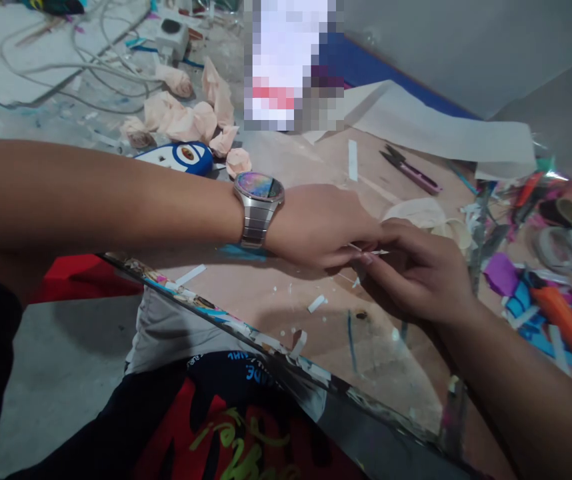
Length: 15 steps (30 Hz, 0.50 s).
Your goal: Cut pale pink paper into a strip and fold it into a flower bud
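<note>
My left hand [323,223], with a metal-banded watch [259,207] on its wrist, reaches across the work surface from the left. Its fingertips meet those of my right hand [416,267], just right of the middle. Both hands are closed in a pinch around a thin whitish piece [379,252], whose narrow tip shows between the fingers. The rest of that piece is hidden. Behind my right hand lies pale, thin crumpled material [419,212]. Small white paper strips [317,304] lie on the surface below the hands.
Thread snips [411,170] lie beyond the hands, near a long pale sheet [441,130]. Crumpled peach paper pieces [179,117], cables and a white plug [172,39] are at upper left. An orange cutter [569,327] and coloured scraps crowd the right. The table edge [266,343] runs diagonally below.
</note>
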{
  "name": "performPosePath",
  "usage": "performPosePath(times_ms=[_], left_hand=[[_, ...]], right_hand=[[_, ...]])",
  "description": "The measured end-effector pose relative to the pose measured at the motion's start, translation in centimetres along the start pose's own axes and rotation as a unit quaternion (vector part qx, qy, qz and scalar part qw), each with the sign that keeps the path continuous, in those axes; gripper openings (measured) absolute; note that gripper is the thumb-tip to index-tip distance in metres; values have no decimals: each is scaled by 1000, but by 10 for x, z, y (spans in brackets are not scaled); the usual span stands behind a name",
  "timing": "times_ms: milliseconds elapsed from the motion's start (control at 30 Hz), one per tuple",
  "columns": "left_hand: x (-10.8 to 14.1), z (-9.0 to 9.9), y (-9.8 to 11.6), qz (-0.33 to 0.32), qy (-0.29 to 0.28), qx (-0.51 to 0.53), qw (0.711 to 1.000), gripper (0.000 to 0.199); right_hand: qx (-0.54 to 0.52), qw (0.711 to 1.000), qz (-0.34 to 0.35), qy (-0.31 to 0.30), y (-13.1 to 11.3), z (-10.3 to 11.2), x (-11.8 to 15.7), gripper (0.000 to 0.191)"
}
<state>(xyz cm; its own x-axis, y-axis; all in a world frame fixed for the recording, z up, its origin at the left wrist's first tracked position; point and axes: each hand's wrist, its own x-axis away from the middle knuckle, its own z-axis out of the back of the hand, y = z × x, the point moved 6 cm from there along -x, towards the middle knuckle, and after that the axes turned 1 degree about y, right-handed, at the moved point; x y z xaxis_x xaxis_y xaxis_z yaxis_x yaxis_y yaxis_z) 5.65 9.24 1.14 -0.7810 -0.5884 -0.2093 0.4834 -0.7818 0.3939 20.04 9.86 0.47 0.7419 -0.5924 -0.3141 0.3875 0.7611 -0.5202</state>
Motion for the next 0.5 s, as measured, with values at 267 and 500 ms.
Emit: performPosePath(times_ms=[267,500], left_hand=[[-2,1,-4,6,9,25,1000,30],[-1,3,-3,-11,37,44,998,26]], right_hand=[[31,999,-32,31,-1,3,0,9],[29,999,-4,26,0,1,1,8]])
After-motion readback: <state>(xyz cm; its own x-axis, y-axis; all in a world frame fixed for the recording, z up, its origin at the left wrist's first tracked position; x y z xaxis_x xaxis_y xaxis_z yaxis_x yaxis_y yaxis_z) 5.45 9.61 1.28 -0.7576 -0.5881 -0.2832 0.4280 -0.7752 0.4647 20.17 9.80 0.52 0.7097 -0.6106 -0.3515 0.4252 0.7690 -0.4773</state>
